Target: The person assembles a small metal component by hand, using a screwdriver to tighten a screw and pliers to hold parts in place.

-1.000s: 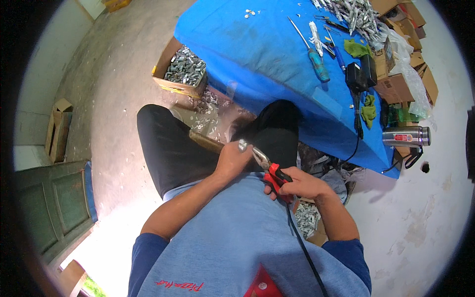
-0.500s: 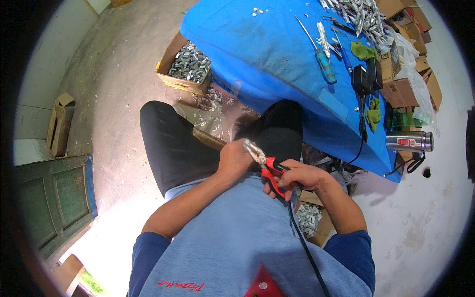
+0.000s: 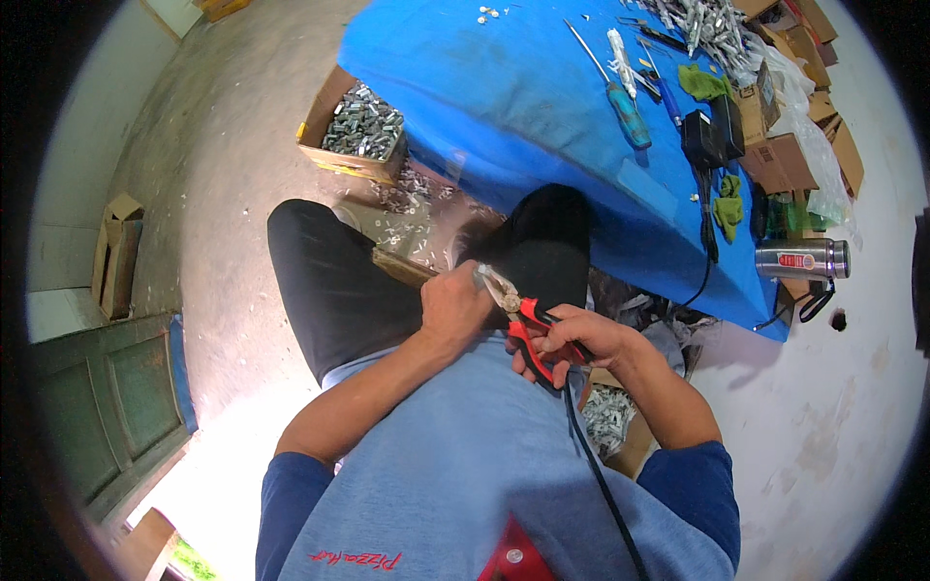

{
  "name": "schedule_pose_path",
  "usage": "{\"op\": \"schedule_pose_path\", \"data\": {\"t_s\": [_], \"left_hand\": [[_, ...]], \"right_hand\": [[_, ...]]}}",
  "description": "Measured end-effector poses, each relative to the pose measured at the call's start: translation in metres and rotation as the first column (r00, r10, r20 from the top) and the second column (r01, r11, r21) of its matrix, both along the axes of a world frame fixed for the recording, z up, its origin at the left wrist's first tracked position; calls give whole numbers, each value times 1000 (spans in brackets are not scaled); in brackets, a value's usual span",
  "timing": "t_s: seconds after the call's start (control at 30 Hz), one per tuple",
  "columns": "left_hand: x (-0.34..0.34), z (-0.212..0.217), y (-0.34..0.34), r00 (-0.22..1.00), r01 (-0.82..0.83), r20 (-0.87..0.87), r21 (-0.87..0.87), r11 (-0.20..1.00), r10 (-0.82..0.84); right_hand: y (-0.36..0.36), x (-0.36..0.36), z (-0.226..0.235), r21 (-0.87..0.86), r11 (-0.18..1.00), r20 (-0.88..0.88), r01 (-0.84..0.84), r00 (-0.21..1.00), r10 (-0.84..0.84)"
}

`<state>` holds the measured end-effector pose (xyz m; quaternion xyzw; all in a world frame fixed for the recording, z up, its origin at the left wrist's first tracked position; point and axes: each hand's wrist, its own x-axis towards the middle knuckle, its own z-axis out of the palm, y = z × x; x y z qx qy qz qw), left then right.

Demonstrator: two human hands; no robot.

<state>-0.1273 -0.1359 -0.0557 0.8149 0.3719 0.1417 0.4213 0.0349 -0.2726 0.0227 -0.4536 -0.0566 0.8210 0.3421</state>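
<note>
Hands are barely shifting since a second ago: both are staying together over the lap, and the view is sliding a little so the blue table sits slightly lower-right. Right hand (image 3: 572, 344) is clenching the red handles of the pliers (image 3: 518, 310), whose metal nose is pointing up-left toward the left hand (image 3: 455, 305). Left hand is closing into a fist around some small piece at the plier tip; the piece itself is hidden, so I cannot tell what it is.

Risks, as I'm judging them: the plier nose is working right against the left fingers, so a slip could be pinching or jabbing them. The small piece could be popping out of the grip and dropping onto the floor among the scattered metal bits (image 3: 407, 218). A black cord (image 3: 596, 465) is running down just under the right wrist and could be snagging the handles.

Around: a cardboard box of silvery metal parts (image 3: 358, 121) is sitting on the floor beside the blue table (image 3: 504, 97). On the table are lying a teal-handled screwdriver (image 3: 625, 102), a black adapter (image 3: 697, 140), green cloths (image 3: 727, 203) and a steel flask (image 3: 799, 259). Another box of parts (image 3: 610, 426) is sitting under the right forearm. Knees in black trousers (image 3: 329, 281) are crowding the space below the hands.
</note>
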Motion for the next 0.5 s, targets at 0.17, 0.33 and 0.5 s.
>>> {"op": "schedule_pose_path", "data": {"t_s": [0.17, 0.33, 0.5], "left_hand": [[-1, -1, -2, 999, 44, 11, 22, 999, -44], [-1, -6, -7, 998, 66, -1, 11, 998, -66], [-1, -5, -7, 997, 74, 8, 29, 997, -74]], "right_hand": [[-6, -3, -3, -10, 1000, -36, 22, 999, -23], [-6, 9, 3, -55, 998, -45, -36, 998, 34], [-5, 15, 8, -51, 996, -3, -67, 998, 67]]}}
